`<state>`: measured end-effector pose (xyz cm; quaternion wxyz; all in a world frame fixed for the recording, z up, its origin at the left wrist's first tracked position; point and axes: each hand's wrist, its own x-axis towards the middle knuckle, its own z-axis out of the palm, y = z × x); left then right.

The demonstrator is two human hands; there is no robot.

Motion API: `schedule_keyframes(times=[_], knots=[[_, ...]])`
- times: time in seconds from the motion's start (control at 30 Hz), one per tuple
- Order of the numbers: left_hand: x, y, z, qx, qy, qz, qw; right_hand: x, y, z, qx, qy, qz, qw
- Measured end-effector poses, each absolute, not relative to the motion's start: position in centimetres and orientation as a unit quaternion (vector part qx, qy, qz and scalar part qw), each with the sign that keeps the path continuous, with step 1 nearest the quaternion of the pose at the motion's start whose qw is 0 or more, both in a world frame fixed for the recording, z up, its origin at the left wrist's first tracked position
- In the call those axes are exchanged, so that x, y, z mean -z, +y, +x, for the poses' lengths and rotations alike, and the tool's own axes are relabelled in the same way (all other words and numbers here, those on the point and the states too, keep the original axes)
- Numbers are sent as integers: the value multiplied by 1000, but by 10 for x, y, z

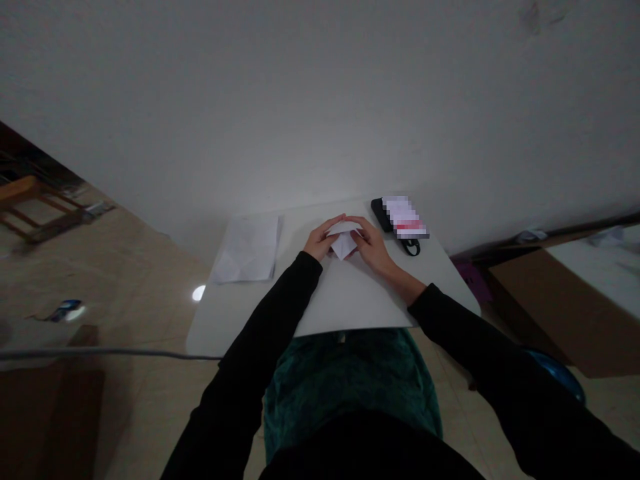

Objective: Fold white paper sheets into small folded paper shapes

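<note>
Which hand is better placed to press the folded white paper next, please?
Probably the right hand: its fingers lie over the upper right part of the folded white paper, while the left hand sits more at the paper's left edge.

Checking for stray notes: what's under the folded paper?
A white sheet lies under the folded paper; the part beneath it, the left hand and right hand is hidden.

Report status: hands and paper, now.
Left hand and right hand both on folded white paper. Paper over white tabletop. Creased paper sheet off to the left; black phone beyond right hand, not blocking.
</note>
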<state>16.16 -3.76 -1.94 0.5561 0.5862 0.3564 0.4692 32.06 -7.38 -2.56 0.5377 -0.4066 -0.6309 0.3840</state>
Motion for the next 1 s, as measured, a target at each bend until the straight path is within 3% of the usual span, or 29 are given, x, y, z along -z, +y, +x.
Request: schedule_keyframes(times=[0.23, 0.57, 0.8, 1.0], knots=[[7, -40, 148, -377, 345, 504, 697, 23, -67, 325, -545, -584, -315, 512], [11, -32, 146, -412, 304, 436, 740, 16, -64, 334, -541, -594, -308, 509], [23, -37, 161, -469, 427, 443, 634, 24, -60, 339, -415, -685, -364, 476], [31, -36, 163, -521, 431, 457, 578, 29, -59, 336, -389, -669, -352, 527]])
